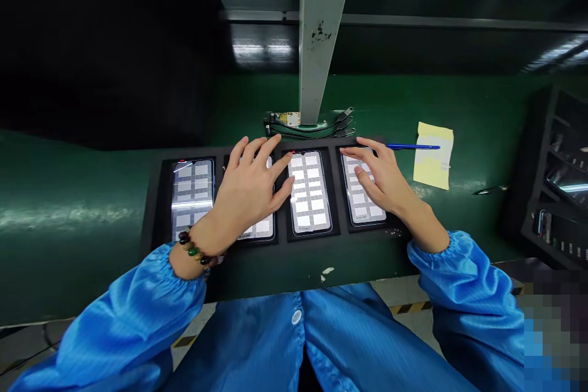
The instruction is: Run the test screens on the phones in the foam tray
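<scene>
Four phones with lit screens lie face up in a row in a black tray (pixel 282 246). My left hand (pixel 250 187) is spread over the second phone (pixel 260 229) from the left and covers much of it. Its index fingertip is at the top left corner of the third phone (pixel 310 193). The leftmost phone (pixel 193 187) shows beside my left wrist, which wears a bead bracelet. Over the rightmost phone (pixel 365 208), my right hand (pixel 381 174) has its fingers apart, with fingertips near the phone's top edge. Neither hand holds anything.
Black cables (pixel 321 131) lie behind the tray at the foot of a grey post (pixel 324 30). A blue pen (pixel 413 147) rests partly on yellow paper (pixel 434 162). A dark rack (pixel 551 177) stands at the right, near a small dark tool (pixel 490 190).
</scene>
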Tool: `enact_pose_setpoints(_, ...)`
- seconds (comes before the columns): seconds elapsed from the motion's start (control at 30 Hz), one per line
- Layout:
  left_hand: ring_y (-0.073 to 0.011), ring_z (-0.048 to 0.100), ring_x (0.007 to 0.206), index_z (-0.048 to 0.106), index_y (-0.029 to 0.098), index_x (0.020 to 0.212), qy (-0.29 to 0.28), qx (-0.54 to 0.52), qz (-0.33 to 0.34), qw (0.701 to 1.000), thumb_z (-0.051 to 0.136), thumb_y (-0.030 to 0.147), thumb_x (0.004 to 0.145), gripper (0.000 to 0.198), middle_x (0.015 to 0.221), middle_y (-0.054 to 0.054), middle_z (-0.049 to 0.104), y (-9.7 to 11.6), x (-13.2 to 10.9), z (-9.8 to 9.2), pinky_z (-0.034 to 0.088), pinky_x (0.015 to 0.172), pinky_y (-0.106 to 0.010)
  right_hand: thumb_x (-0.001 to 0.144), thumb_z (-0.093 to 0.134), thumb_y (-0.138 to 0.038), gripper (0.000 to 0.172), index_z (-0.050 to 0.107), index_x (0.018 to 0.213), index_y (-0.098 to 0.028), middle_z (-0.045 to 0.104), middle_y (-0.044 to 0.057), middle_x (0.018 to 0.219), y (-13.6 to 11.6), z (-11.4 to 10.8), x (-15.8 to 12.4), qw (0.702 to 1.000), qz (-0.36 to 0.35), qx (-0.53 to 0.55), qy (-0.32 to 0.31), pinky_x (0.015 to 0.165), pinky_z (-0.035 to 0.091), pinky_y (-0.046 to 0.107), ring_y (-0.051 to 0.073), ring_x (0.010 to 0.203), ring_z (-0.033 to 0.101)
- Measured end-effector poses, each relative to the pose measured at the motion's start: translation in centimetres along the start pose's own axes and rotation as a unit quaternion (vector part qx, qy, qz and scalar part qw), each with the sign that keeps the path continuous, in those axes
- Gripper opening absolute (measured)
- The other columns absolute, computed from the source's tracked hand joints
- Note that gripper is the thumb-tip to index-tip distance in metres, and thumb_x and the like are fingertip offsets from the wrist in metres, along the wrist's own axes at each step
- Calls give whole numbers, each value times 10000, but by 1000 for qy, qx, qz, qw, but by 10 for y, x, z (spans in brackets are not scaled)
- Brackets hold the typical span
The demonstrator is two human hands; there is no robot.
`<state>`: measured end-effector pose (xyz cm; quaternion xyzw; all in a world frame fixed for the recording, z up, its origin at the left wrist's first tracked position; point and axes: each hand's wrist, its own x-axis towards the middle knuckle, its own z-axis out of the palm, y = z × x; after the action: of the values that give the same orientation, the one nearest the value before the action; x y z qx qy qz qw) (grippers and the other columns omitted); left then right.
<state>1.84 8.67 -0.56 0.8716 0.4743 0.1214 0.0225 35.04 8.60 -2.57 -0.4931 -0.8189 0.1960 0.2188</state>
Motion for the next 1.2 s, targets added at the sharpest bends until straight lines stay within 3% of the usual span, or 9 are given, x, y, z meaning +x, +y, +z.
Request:
enact_pose_setpoints(0.4,-416,573,1524,783,239,1410,-2,-13,21,1000,651,384,1050,410,1687,-126,606,20,-33,-9,346,1356,-690,1179,429,-393,443,605,1577,-315,712,123,1550,-15,-2,-36,1000,-16,-5,-9,1225,448,651,393,1596,528)
enact_pose_setpoints(0.53,-392,609,1483,795,269,1378,4,-20,37,999,683,361,1028,379,1637,-103,653,26,-44,-10,421,1311,-644,1169,451,-340,449,587,1596,-310,713,120,1556,-20,-3,-53,999,-27,-9,-16,1221,459,635,384,1595,538)
enact_pose_setpoints(0.77,-381,679,1367,811,200,1298,30,0,101,994,702,319,1005,335,1473,-133,760,34,-58,-14,554,1159,-586,1122,503,-255,503,571,1615,-325,720,125,1543,-30,-4,-81,999,-44,-14,-12,1201,487,648,380,1528,600)
enact_pose_setpoints(0.93,-346,718,1280,826,211,1250,37,-5,131,991,718,328,997,299,1402,-102,803,35,-67,-16,570,1136,-554,1062,541,-172,579,573,1624,-308,763,101,1492,-34,-4,-100,998,-69,-9,-8,1216,476,644,368,1476,643)
enact_pose_setpoints(1.2,-282,759,1220,821,208,1249,43,-45,196,979,705,319,1014,284,1338,-48,839,34,-76,-16,576,1122,-481,1020,523,-80,537,636,1528,-213,855,71,1289,-35,3,-117,992,-126,11,20,1229,455,597,329,1431,666)
